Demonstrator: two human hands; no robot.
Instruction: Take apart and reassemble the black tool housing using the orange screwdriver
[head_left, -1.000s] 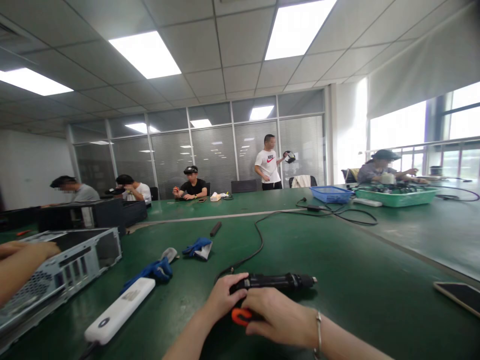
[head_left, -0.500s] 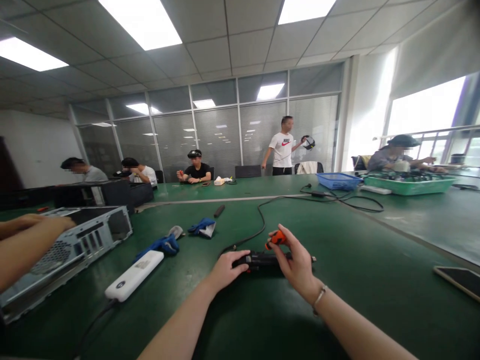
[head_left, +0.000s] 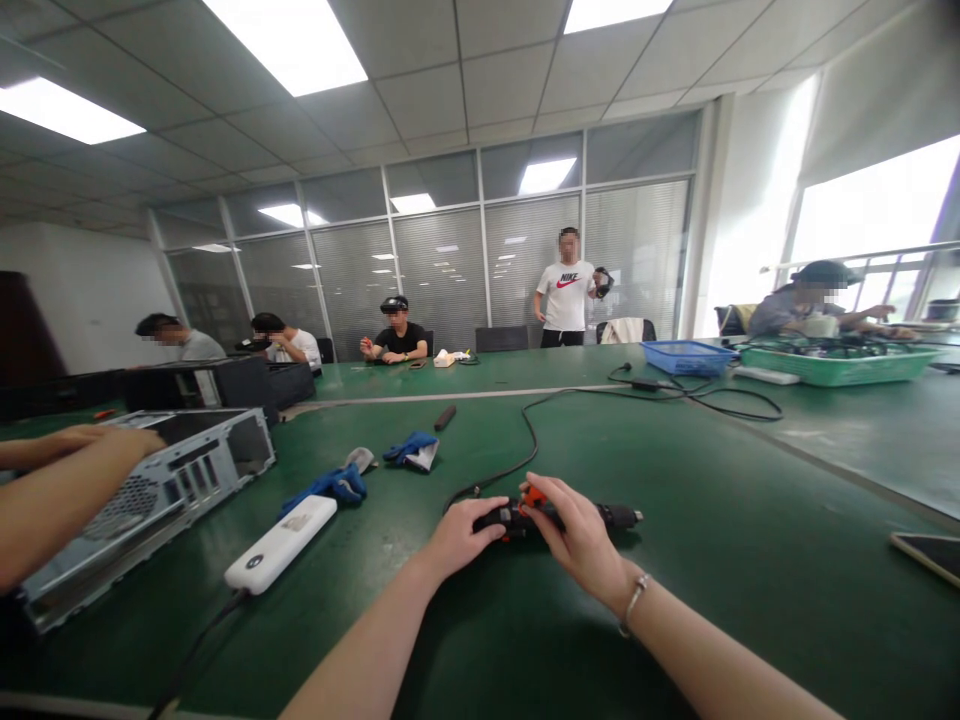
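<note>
A black electric screwdriver (head_left: 616, 516) lies across the green table in front of me, its metal tip pointing right. Its left end is in my left hand (head_left: 459, 538), with thumb and fingers wrapped round the body. My right hand (head_left: 583, 540) pinches a small orange-and-black piece (head_left: 534, 495) between thumb and fingers, right at the top of the screwdriver's body. Whether the piece touches the body I cannot tell. My right palm and fingers hide the screwdriver's middle.
A black cord (head_left: 534, 430) runs back over the green table (head_left: 720, 600). To the left are a white power strip (head_left: 281, 545), blue gloves (head_left: 411, 450) and a metal computer case (head_left: 217, 465) with another person's arms (head_left: 82, 490) over it. A phone (head_left: 928, 555) lies right; baskets (head_left: 847, 370) stand farther back.
My right hand has moved left and down, bringing the orange-and-black piece from above the screwdriver to its body. My left hand keeps its hold. The standing person has turned.
</note>
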